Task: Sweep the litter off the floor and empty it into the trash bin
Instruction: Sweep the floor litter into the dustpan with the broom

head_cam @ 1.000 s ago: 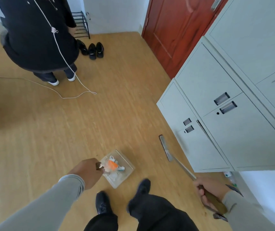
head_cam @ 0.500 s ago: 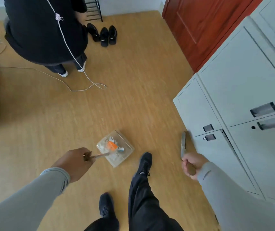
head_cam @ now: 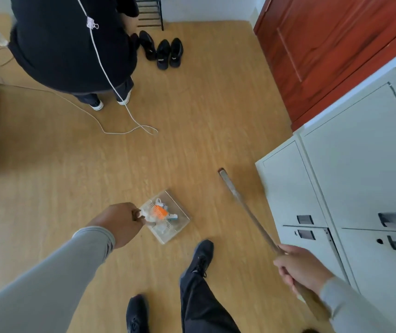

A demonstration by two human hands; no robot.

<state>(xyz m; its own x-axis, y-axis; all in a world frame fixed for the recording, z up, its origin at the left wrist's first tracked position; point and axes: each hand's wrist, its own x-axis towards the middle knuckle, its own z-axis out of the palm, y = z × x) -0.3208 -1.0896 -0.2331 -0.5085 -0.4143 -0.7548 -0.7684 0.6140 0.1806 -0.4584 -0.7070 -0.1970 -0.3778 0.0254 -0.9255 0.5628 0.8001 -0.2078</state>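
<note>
My left hand grips the dustpan handle | litter sits inside the clear pan, near centre above the floor | my right hand grips the broom stick, near right beside the cabinets

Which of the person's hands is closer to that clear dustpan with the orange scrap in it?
Left. The left hand grips the handle at the dustpan's edge; the right hand holds the broom stick off to its right.
</note>
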